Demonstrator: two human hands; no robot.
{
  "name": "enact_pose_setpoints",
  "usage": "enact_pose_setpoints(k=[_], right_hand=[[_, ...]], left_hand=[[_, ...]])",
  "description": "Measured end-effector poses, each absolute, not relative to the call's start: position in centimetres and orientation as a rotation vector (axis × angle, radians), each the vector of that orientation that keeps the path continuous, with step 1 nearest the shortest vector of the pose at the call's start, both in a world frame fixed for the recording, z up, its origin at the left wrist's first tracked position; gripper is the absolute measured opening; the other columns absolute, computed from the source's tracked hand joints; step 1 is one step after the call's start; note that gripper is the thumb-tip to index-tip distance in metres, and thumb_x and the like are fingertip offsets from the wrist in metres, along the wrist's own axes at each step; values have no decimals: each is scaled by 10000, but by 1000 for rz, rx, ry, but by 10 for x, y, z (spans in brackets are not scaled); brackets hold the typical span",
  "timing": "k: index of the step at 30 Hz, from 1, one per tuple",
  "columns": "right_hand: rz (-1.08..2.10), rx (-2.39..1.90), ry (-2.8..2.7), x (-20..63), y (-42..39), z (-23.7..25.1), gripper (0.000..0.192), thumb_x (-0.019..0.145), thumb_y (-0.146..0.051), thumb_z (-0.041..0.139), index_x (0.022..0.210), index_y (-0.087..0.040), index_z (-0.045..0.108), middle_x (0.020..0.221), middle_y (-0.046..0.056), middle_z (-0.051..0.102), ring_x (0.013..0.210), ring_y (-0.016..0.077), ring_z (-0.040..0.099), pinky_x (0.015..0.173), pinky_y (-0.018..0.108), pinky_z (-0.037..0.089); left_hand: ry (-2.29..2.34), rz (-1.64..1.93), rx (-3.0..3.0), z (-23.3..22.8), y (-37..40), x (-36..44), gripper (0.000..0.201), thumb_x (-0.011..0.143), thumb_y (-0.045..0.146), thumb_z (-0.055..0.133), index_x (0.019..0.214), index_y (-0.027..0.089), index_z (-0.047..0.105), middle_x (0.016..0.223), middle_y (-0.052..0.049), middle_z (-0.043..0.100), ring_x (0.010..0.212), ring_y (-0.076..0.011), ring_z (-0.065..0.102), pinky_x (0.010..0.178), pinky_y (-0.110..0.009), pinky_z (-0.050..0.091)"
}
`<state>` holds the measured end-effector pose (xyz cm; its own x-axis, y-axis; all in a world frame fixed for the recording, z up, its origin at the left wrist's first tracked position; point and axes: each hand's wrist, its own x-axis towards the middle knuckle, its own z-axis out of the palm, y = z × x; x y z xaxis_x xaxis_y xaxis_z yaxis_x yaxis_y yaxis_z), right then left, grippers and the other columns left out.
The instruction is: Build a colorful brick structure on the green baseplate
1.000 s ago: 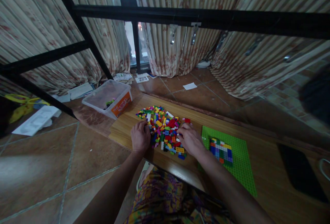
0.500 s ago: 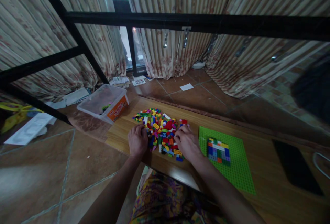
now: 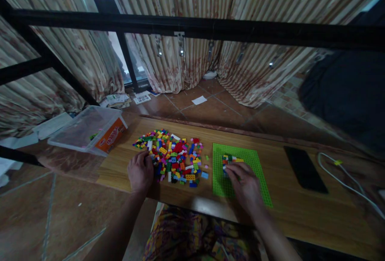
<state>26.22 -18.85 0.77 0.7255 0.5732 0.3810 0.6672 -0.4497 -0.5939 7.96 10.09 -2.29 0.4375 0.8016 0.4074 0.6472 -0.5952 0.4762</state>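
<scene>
Step in hand, as judged from the layout: placing a brick onto the partly built block on the green baseplate (image 3: 240, 168). The right hand (image 3: 245, 183) is resting over the multicoloured brick assembly (image 3: 230, 159), covering most of it; its fingers are curled down toward the studs, and whether they are pinching a brick cannot be told (motion blur hides the fingertips). The left hand (image 3: 140, 170) is lying loosely curled, gripping nothing visible, on the wooden tabletop (image 3: 126, 164), touching the left edge of the loose brick pile (image 3: 173, 158).

The next move is calling for aligning a brick with the studs and pressing straight down.

The pile is lying between the two hands; the baseplate is sitting just to its right. A clear plastic storage box (image 3: 90, 130) is standing at the table's far left.
</scene>
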Motion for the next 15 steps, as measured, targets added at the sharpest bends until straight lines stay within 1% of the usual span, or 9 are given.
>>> enact_pose_setpoints(k=[6,15], right_hand=[[-259,-2303,-887,307,-214,-2,319,914,-427,498,871,-203,722,897,75,669,825,221,607,796,372,481],[-218,-2349,-992,320,-204,-13,310,908,-406,478,847,-227,723,878,67,666,846,225,595,776,360,475]], left_hand=[[1243,907,2457,-25,103,80,294,891,326,445,992,168,672,1068,-100,687,992,-267,610,895,-401,454],[1265,879,2463,-21,102,81,314,896,323,424,999,162,673,1059,-111,688,983,-272,607,886,-406,460]])
